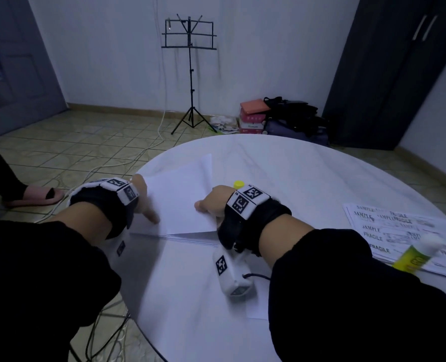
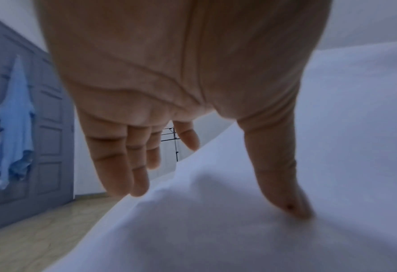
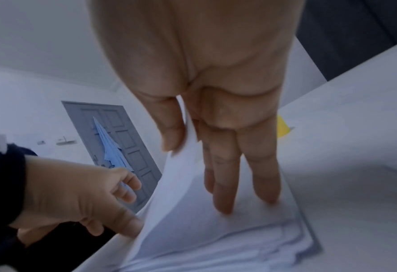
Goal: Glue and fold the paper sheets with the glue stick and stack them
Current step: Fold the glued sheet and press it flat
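Folding now: a white sheet (image 1: 180,202) is being turned over on the pile of sheets (image 1: 190,240) on the round surface (image 1: 308,178).
Right hand (image 1: 214,202): thumb and fingers (image 3: 225,180) pinch the lifted flap, likely to steer its edge.
Left hand (image 1: 144,199): fingers extended and relaxed, thumb tip pressing the paper, probably anchoring it.
Glue stick (image 1: 414,253): lying well to the right on printed sheets (image 1: 389,226), uncapped it seems.
Yellow cap (image 1: 238,184): just beyond the right wrist.
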Available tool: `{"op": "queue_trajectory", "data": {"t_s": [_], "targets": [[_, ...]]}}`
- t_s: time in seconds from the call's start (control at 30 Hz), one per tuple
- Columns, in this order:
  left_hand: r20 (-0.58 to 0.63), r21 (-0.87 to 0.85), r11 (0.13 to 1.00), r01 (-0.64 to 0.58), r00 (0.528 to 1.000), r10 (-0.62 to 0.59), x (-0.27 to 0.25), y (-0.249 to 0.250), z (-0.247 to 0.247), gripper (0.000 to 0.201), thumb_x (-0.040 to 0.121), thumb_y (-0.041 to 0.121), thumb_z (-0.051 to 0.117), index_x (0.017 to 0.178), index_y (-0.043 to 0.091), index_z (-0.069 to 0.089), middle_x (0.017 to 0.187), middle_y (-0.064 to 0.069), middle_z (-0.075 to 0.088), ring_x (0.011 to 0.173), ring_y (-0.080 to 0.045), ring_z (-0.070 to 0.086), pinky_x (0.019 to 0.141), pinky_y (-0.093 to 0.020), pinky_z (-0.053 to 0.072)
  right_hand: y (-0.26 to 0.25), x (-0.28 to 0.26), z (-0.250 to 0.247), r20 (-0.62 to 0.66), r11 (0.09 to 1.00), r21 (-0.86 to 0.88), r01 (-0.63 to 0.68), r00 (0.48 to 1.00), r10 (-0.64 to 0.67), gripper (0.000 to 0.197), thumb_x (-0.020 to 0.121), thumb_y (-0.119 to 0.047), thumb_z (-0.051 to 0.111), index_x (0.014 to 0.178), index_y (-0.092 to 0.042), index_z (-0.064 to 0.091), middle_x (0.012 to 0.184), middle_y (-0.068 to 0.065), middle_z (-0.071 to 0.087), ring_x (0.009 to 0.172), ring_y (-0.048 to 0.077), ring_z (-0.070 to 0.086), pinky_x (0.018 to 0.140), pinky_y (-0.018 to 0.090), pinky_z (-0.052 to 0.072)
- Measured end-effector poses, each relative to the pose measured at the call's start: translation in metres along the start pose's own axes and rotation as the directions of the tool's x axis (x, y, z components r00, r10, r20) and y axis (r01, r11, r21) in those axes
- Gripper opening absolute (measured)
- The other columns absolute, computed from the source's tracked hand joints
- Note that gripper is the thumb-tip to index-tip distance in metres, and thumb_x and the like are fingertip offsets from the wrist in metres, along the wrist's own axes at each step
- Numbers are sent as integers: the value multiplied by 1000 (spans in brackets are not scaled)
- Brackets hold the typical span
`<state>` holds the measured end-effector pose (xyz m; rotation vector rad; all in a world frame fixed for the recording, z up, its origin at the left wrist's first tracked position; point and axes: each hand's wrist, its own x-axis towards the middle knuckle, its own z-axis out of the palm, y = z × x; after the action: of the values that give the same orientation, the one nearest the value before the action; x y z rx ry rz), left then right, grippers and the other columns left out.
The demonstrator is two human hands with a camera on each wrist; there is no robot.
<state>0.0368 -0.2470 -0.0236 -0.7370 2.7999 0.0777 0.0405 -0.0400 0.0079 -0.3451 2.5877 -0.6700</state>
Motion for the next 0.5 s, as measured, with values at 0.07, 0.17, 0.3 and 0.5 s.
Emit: {"op": "queue_trajectory", "data": {"t_s": [0.07, 0.17, 0.3, 0.5], "targets": [[-11, -122, 993, 9, 1000, -11, -12, 1, -7, 124, 24, 63, 86, 128, 14, 39, 121, -9, 59, 113, -33, 54, 95, -44, 45, 2, -7, -2, -30, 996, 90, 0, 1000, 3, 42, 96, -25, 52, 131, -2, 50, 134, 15, 51, 124, 30, 50, 94, 33, 42], [-31, -414, 910, -20, 999, 8, -33, 8, -16, 76, 69, 18, 85, 128, 3, 39, 123, -16, 51, 114, -34, 51, 89, -39, 45, 11, -16, -4, -70, 964, 265, 11, 998, 8, 44, 97, -23, 49, 135, -2, 44, 135, 17, 50, 122, 32, 51, 98, 36, 45], [-22, -680, 723, -120, 989, 144, -45, 15, -23, 37, 80, -5, 69, 96, 15, 41, 83, -12, 55, 70, -23, 52, 60, -27, 41, 38, -39, -19, 39, 726, 683, -82, 996, 75, 40, 97, -23, 49, 134, -8, 41, 118, 19, 61, 91, 33, 68, 65, 41, 60], [60, -837, 514, -187, 903, 426, -91, 55, -20, 29, 82, -17, 58, 77, 11, 52, 87, -9, 65, 65, -18, 61, 51, -21, 53, 119, -93, -37, 8, 630, 771, -90, 991, 131, 30, 99, -28, 47, 127, -17, 41, 125, 9, 57, 57, 26, 69, 45, 22, 48]]}}
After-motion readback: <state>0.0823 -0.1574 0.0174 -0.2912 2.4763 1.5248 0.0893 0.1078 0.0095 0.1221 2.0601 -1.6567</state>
